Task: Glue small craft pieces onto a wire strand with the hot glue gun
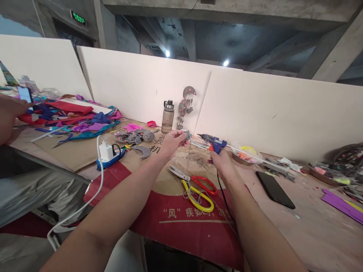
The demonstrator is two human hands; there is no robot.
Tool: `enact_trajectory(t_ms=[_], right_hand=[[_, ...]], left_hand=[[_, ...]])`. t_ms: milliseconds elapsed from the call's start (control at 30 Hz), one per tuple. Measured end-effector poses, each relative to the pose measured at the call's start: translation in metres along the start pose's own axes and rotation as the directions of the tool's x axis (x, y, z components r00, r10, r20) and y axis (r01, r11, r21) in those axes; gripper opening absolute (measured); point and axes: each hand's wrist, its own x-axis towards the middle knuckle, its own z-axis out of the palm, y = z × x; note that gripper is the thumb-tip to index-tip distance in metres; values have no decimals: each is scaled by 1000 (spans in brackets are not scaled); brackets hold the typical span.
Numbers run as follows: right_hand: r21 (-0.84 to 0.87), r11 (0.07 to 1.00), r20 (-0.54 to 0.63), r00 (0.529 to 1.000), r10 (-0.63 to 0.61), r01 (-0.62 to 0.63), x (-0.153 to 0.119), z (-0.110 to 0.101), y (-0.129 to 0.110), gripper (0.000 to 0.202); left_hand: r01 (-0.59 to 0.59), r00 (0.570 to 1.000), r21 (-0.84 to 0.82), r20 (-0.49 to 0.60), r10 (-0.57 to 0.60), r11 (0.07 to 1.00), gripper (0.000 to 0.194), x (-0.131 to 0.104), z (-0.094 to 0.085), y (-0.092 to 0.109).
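Reaching forward from the lower left, my left arm slopes up to my left hand (172, 144), its thumb and fingertips pinched together on a small teal-green piece (187, 134) held up over the worktable. A thin grey string (188, 156) hangs below it toward the scissors. My right arm rises from the lower right, and my right hand (221, 160) is closed around the handle of a blue glue gun with an orange part (219, 145), its nozzle pointing left, near the teal-green piece but apart from it.

Across the surface, heaped red, blue and purple fabric scraps (70, 109) come first, then a white plug adapter (106, 152) on a blue power strip (112, 160), a grey crescent (143, 152) and a translucent grey bottle with a black cap (168, 119). Yellow-and-red-handled scissors (202, 207) lie open on maroon-and-tan printed cardboard (159, 241); a black smartphone (275, 189) rests farther right. White panels (127, 83) stand behind, under concrete beams (227, 11).

Another person's hand (14, 110) is cut off at the left edge. My fingers partly cover the teal-green piece, so I cannot make out its full outline; my right hand hides most of the gun's handle.
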Motion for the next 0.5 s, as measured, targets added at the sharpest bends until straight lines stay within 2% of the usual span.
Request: enact_trajectory(t_ms=[67, 200, 333, 500], right_hand=[[166, 986, -32, 999, -18, 23, -7, 7, -15, 26], [278, 953, 69, 987, -147, 123, -29, 11, -47, 29], [135, 978, 104, 979, -176, 161, -44, 8, -64, 20], [7, 973, 84, 969, -231, 231, -41, 9, -54, 27]], left_hand=[[-4, 1000, -3, -6, 4, 1000, 33, 2, -2, -1], [-17, 999, -15, -33, 16, 1000, 32, 4, -4, -2], [-18, 997, -42, -73, 15, 999, 29, 4, -3, 2], [-35, 995, -53, -91, 30, 998, 28, 2, -3, 7]])
